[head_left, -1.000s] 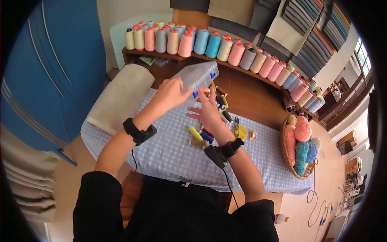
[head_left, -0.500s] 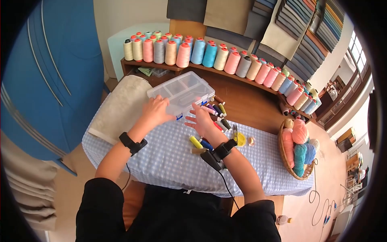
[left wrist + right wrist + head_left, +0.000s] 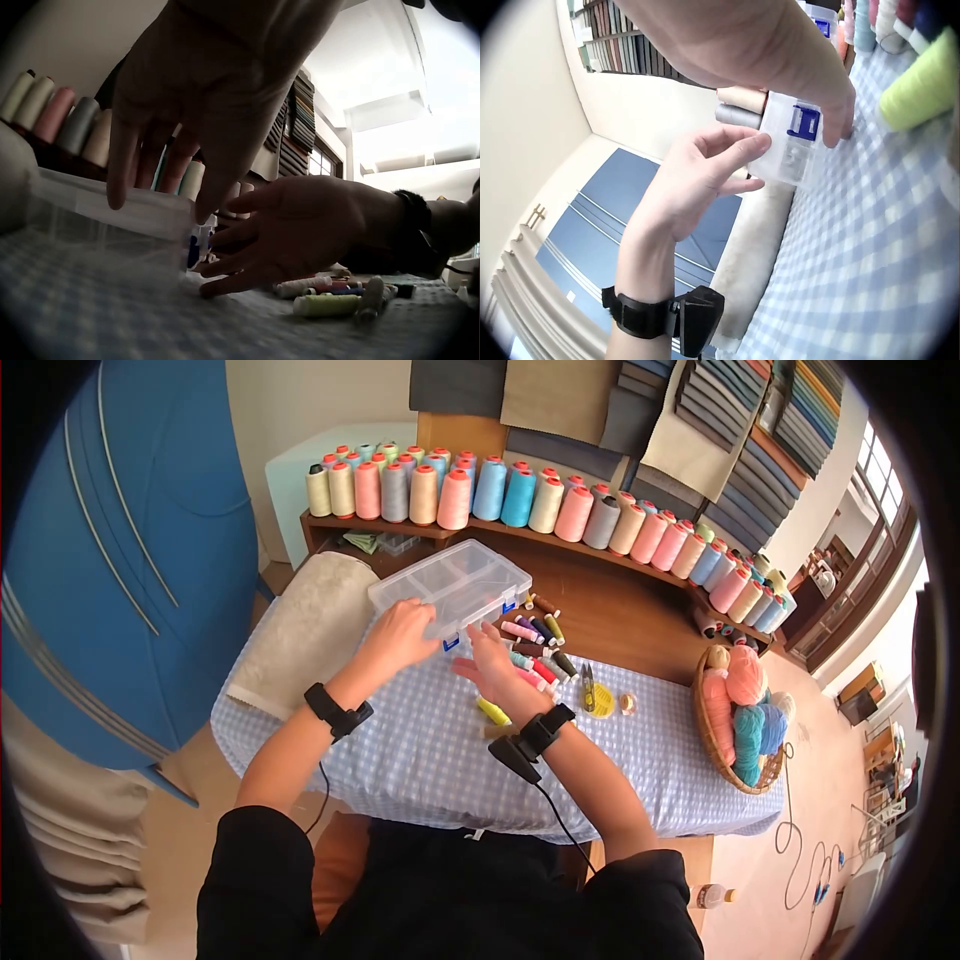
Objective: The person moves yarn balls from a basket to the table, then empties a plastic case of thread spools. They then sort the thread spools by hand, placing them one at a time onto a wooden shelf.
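Note:
A clear compartment box [image 3: 450, 582] with blue latches lies flat on the checked cloth, lid closed. My left hand [image 3: 398, 637] holds its near left part; in the left wrist view the fingers of that hand [image 3: 191, 105] lie over the lid [image 3: 112, 206], and in the right wrist view its thumb [image 3: 759, 144] is against the latch side. By the front latches is my right hand [image 3: 495, 665], fingers extended, palm turned towards the box in the left wrist view [image 3: 307, 225]. Whether it touches the box is unclear. Small thread spools [image 3: 522, 631] lie right of the box.
Snips [image 3: 588, 688] and a yellow round item [image 3: 601, 701] lie right of my right hand. A basket of yarn [image 3: 742, 715] stands at the table's right end. A rolled beige cloth [image 3: 300, 635] is at the left, and thread cones [image 3: 489, 490] line the back shelf.
The box has come down from a raised, tilted position to lie flat on the cloth. My left hand has moved down with it; my right hand has shifted lower and slightly left.

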`<state>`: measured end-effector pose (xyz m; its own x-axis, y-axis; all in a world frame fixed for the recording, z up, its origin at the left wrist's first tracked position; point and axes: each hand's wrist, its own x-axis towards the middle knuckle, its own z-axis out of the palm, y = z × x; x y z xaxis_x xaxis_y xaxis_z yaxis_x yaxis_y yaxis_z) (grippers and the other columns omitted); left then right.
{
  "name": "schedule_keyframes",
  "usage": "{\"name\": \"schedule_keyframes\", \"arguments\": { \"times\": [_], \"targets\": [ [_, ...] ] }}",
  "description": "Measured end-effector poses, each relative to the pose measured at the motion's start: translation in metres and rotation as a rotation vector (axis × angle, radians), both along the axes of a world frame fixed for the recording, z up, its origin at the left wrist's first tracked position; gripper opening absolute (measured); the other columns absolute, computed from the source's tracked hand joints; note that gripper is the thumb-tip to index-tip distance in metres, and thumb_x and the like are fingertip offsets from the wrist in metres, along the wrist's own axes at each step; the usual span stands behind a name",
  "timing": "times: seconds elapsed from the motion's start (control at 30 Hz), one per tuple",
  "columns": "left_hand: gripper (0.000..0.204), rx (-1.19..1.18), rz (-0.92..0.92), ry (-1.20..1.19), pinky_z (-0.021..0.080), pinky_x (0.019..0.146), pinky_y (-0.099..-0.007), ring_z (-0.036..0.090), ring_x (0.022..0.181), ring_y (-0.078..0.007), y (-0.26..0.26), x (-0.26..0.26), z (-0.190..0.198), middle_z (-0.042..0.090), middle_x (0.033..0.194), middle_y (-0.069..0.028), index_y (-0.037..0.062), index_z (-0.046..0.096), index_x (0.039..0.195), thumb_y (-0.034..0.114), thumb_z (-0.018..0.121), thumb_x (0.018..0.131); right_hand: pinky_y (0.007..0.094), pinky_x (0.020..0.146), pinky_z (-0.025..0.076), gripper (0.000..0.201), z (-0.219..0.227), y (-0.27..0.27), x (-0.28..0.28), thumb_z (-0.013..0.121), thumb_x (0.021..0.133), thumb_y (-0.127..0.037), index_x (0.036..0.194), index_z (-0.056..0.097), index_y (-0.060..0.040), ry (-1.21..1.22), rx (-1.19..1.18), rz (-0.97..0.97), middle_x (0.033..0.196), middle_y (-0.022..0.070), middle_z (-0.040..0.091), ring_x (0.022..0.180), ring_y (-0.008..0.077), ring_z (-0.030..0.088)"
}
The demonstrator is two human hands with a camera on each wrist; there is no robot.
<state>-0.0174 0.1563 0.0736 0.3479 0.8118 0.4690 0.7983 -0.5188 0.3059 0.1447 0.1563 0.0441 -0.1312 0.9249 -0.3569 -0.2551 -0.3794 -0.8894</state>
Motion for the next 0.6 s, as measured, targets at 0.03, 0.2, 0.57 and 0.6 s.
{"name": "schedule_keyframes", "arguments": {
  "times": [0.03,0.2,0.57,0.6],
  "targets": [
    [0.027,0.002,-0.005,-0.014,0.048,0.076,-0.0402,0.059,0.085,-0.0359,0.000,0.000,0.002,0.060,0.086,-0.0190,-0.0029,0.059,0.084,0.013,0.072,0.066,0.0419,0.087,0.044,0.061,-0.010,0.003,-0.002,0.050,0.091,-0.027,0.142,0.019,-0.0121,0.015,0.036,0.000,0.138,0.0143,0.031,0.107,0.0316,0.046],
    [0.022,0.022,-0.006,-0.053,0.048,0.074,-0.0413,0.060,0.084,-0.0363,-0.002,0.002,0.009,0.061,0.087,-0.0180,-0.0024,0.060,0.083,0.011,0.071,0.069,0.0428,0.090,0.043,0.055,-0.021,0.003,-0.009,0.050,0.091,-0.017,0.139,0.023,-0.0105,0.038,0.061,0.014,0.136,0.0137,0.033,0.105,0.0339,0.048],
    [0.021,0.060,0.030,-0.142,0.049,0.068,-0.0392,0.061,0.076,-0.0306,0.007,0.001,0.025,0.063,0.083,-0.0163,-0.0002,0.058,0.086,0.009,0.070,0.072,0.0398,0.072,0.053,0.082,-0.008,0.008,-0.028,0.064,0.083,-0.029,0.141,0.009,-0.0110,-0.058,0.032,-0.141,0.123,0.0147,0.042,0.090,0.0303,0.056],
    [0.021,0.063,0.021,-0.134,0.049,0.068,-0.0392,0.061,0.076,-0.0306,0.007,0.001,0.030,0.063,0.083,-0.0163,-0.0002,0.058,0.086,0.009,0.070,0.072,0.0398,0.072,0.053,0.082,-0.007,0.010,-0.031,0.064,0.083,-0.029,0.141,0.009,-0.0110,-0.049,0.034,-0.150,0.123,0.0147,0.042,0.090,0.0303,0.056]
  ]
}}
